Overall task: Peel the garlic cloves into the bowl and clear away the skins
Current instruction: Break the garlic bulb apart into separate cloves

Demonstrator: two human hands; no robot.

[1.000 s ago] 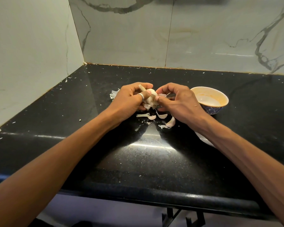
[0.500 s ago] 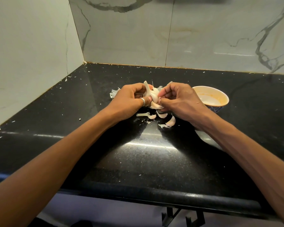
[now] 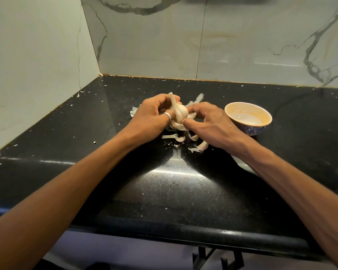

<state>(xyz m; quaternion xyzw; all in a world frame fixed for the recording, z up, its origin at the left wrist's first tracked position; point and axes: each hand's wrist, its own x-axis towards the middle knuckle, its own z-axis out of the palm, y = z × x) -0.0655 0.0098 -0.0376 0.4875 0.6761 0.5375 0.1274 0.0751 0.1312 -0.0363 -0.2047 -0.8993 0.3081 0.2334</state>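
A white garlic bulb (image 3: 179, 112) with its stem pointing up is held just above the black counter (image 3: 164, 191). My left hand (image 3: 151, 119), with a ring on one finger, grips the bulb from the left. My right hand (image 3: 209, 123) pinches its lower right side, where papery skin flares out. Loose cloves and skins (image 3: 183, 138) lie on the counter right under the hands. A small bowl (image 3: 248, 117), cream inside and blue patterned outside, stands just right of my right hand and looks empty.
Marble walls close the counter at the back and on the left, meeting in a corner. More skin scraps (image 3: 134, 112) lie behind my left hand, and fine flakes dot the counter. The rounded front edge (image 3: 183, 230) runs across the bottom.
The bulb has turned in my hands so its stem now stands upright, and my right fingers have shifted lower on it. Both hands have stayed in the same spot.
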